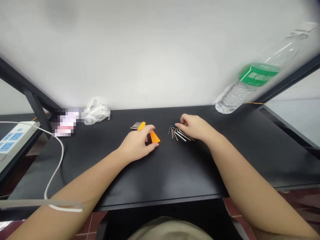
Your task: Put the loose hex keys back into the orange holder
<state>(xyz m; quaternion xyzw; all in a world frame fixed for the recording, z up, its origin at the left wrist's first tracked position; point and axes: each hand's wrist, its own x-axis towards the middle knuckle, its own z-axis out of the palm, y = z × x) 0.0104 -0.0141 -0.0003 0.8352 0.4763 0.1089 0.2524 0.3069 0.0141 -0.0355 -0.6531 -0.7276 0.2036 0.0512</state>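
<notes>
An orange and black holder (154, 137) lies on the black table, with several metal keys (136, 125) showing at its far left end. My left hand (137, 142) is closed round this holder, thumb and fingers at its edges. Right of it, several loose L-shaped hex keys (180, 134) are spread side by side on the tabletop. Over their right end is my right hand (193, 126), its thumb and fingertips brought together. Whatever is between those fingertips is too small to make out.
A clear bottle with a green label (260, 75) stands at the back right. Crumpled clear plastic (96, 111) sits at the back left, beside a pixelated item (66, 123). A white power strip (15, 138) and white cable (61, 156) are at the left edge.
</notes>
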